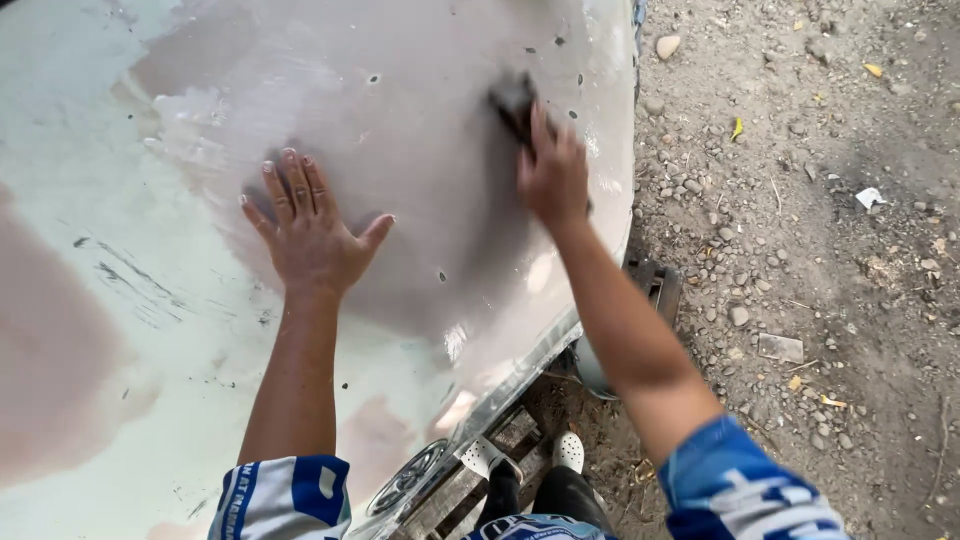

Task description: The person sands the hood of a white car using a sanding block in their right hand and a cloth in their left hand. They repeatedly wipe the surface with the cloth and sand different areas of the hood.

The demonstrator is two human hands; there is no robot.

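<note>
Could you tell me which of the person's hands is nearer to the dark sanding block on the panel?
Right. The right hand presses on the dark sanding block; the left hand lies flat on the panel, well away from it.

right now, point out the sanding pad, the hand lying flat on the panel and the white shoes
sanding pad (512,100), head view, on its dark upper part above the fingers
left hand (312,240), head view, on the back of the hand
white shoes (568,452), head view, on the toe of the nearer-right shoe

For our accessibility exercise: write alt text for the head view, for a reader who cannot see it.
A person's right hand presses a dark sanding pad on a pale, patchy car panel, while the left hand lies flat on it, fingers spread. Gravel ground lies to the right.
</note>
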